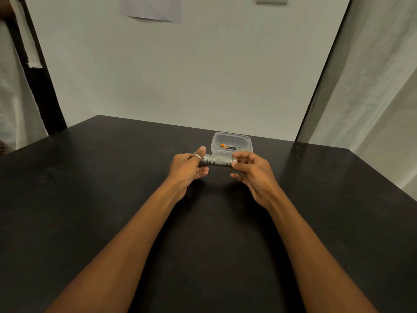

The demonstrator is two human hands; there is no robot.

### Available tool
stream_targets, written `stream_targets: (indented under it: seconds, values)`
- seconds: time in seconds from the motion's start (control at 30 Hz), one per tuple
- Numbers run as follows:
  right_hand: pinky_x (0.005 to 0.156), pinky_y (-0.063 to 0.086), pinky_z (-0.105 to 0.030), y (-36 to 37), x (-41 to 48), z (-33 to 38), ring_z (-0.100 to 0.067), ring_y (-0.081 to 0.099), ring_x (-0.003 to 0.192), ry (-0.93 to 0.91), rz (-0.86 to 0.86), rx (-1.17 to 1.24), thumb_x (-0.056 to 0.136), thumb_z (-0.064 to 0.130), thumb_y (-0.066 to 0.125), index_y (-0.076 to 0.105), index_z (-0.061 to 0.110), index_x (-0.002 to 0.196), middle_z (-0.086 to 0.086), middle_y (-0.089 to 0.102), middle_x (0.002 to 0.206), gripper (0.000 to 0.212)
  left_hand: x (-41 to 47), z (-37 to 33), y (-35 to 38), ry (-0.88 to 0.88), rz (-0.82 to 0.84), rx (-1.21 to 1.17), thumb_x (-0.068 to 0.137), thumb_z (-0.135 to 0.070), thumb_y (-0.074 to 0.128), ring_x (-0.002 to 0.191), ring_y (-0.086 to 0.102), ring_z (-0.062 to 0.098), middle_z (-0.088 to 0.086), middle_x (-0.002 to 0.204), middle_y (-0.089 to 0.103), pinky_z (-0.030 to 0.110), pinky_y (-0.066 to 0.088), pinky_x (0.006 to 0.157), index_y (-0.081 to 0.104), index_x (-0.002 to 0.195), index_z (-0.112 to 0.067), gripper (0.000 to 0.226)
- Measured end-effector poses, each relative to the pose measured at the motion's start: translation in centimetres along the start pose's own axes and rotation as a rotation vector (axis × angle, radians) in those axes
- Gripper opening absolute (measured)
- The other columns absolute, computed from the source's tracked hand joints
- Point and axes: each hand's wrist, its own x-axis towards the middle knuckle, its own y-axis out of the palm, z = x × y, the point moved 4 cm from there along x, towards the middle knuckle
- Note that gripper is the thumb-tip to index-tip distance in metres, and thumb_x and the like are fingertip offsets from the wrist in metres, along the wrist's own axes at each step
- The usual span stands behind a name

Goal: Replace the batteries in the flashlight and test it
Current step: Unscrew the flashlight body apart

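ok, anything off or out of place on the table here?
Nothing stands out. The flashlight is held level between the left hand and right hand, looking intact. The clear container sits upright behind it with a battery inside. No spills or damage visible.

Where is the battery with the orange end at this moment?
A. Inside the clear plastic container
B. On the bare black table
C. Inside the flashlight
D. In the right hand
A: the battery lies inside the clear plastic container behind the flashlight, which both hands hold.
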Motion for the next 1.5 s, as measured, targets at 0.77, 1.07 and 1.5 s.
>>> stream_targets:
  seconds: [0.77, 1.07, 1.5]
  values:
    - [0.07, 0.059, -0.027, -0.04, 0.21, -0.1, -0.017, 0.071, 0.085, 0.004, -0.002, 0.035, 0.092, 0.001, 0.069, 0.072, 0.008, 0.105, -0.01, 0.073, 0.098, 0.015, 0.1, -0.09, 0.11, 0.001, -0.005, -0.022, 0.095, -0.04, 0.069, 0.075, 0.073, 0.018, 0.012, 0.093, 0.074, 0.029, 0.062, 0.071, 0.072, 0.096, -0.005, 0.036]
    - [0.062, 0.057, -0.026, 0.28, 0.15, -0.36, -0.015, 0.067, 0.072, 0.052, -0.048, -0.036, 0.098, 0.031, 0.067, 0.07, 0.005, 0.107, -0.009, 0.071, 0.088, 0.028, 0.06, -0.01, 0.01, -0.014, -0.007, -0.013, 0.095, -0.04, 0.068, 0.081, 0.075, 0.02, 0.013, 0.097, 0.075, 0.029, 0.063, 0.073, 0.072, 0.097, -0.007, 0.034]
    - [0.061, 0.058, -0.024, 0.31, 0.1, -0.36, -0.012, 0.068, 0.067, 0.063, -0.031, -0.058, 0.099, 0.029, 0.066, 0.07, 0.005, 0.107, -0.01, 0.073, 0.086, 0.026, 0.07, -0.07, 0.06, -0.014, -0.003, -0.014, 0.096, -0.04, 0.067, 0.079, 0.074, 0.019, 0.013, 0.098, 0.075, 0.028, 0.063, 0.072, 0.072, 0.1, -0.006, 0.034]
